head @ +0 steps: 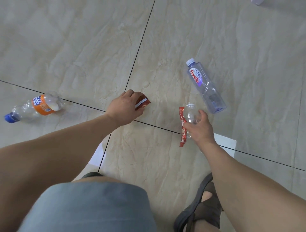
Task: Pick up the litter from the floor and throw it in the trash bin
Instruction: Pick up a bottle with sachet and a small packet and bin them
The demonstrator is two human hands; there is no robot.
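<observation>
My left hand (125, 106) reaches down to the tiled floor and its fingers close on a small red and white wrapper (143, 103). My right hand (199, 127) holds a small clear bottle (190, 115) together with a long red sachet (182, 127). A clear water bottle with a pale cap (205, 85) lies on the floor just beyond my right hand. An orange-labelled bottle with a blue cap (35, 107) lies at the far left. No trash bin is in view.
Beige marble floor tiles (82, 49) with dark grout lines fill the view. My knee in grey shorts (92, 207) and my sandalled right foot (202, 207) are at the bottom. Another pale object (257, 2) shows at the top right edge.
</observation>
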